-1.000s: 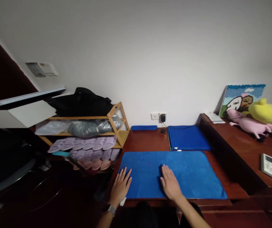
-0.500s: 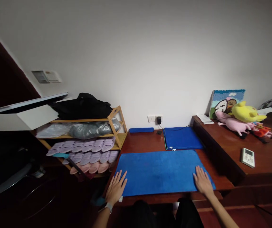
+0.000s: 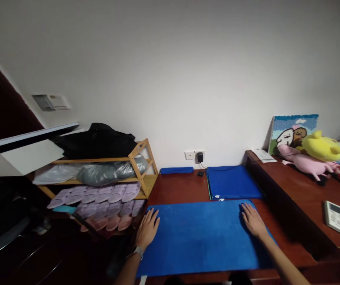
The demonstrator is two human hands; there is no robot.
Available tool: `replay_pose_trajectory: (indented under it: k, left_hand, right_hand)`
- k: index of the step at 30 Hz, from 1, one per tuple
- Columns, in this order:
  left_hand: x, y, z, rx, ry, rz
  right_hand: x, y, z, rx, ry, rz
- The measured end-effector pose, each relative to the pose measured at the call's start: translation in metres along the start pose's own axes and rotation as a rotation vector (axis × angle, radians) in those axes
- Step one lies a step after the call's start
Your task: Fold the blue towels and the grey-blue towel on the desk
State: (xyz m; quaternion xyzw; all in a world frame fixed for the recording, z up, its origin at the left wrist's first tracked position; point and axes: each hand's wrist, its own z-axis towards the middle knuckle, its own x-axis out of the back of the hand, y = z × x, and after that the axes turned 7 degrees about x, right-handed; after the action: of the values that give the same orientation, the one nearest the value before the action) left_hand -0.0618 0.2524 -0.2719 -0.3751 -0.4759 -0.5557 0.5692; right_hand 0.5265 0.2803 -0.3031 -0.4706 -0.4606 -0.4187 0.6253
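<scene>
A blue cloth point(image 3: 202, 237) lies spread flat over the front of the brown wooden table point(image 3: 178, 188). My left hand point(image 3: 147, 228) rests palm down on its left edge, fingers stretched out. On the cloth's right side lies my right hand point(image 3: 253, 220), also flat with fingers apart. Behind the spread cloth sits a folded stack of blue cloths point(image 3: 232, 182) with a small white tag at its front edge. Farther back, a narrow blue cloth roll point(image 3: 177, 170) lies against the wall.
At left stands a wooden rack point(image 3: 146, 174) with purple and pink slippers point(image 3: 104, 194) and a black bag point(image 3: 98, 140). The higher surface at right bears plush toys point(image 3: 321, 148), a picture point(image 3: 294, 130) and a white remote point(image 3: 337, 217). A black adapter point(image 3: 200, 157) is plugged into the wall.
Both hands have moved from the cloth's near part toward its far corners, staying flat. The view has shifted slightly, so the cloth appears larger and lower.
</scene>
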Motion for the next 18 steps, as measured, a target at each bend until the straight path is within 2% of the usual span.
replay_pose_trajectory:
  k: [2,4,9,12,15,18]
  left_hand:
    - [-0.010,0.001,0.020,0.035,-0.029,0.017]
    - [-0.022,-0.001,0.033,0.076,-0.060,0.037]
    - [-0.040,-0.010,0.046,0.074,-0.096,0.078]
    - [-0.037,-0.009,0.047,0.069,-0.105,0.100]
    - [-0.028,-0.005,0.048,0.080,-0.117,0.115]
    - [-0.013,0.014,0.044,0.080,-0.054,0.094]
  right_hand:
    - [-0.007,0.001,0.022,0.008,-0.041,0.014]
    - [-0.017,0.014,0.033,-0.004,-0.054,0.021]
    - [-0.035,0.063,0.030,-0.083,-0.057,0.019]
    - [-0.034,0.073,0.026,-0.100,-0.055,0.010]
    - [-0.028,0.068,0.026,-0.112,-0.044,0.027]
    - [-0.020,0.060,0.026,-0.132,-0.030,0.061]
